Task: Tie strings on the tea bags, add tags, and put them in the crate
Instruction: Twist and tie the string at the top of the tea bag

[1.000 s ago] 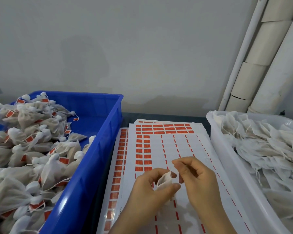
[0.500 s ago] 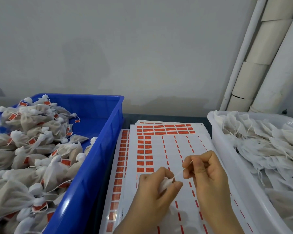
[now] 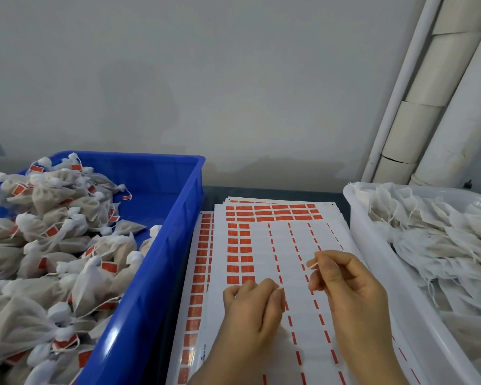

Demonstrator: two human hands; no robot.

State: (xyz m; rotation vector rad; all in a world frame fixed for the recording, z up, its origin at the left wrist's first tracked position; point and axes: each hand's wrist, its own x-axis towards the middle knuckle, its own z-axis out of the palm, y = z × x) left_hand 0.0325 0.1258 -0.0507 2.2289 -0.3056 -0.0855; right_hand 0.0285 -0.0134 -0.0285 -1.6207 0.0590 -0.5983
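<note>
Blue crate [image 3: 161, 262]: tagged tea bags [image 3: 53, 245] | white tub [image 3: 357, 218]: untied bags [image 3: 442, 245] | left hand [image 3: 253, 309], right hand [image 3: 350, 295] pinch string [image 3: 312, 264]

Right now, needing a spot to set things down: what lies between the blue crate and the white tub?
Head view: stacked tag sheets fill the gap, left hand and right hand above them.

Packing workshop: blue crate [image 3: 156, 273] of tagged tea bags [image 3: 53, 259], label sheets [image 3: 261, 245].
</note>
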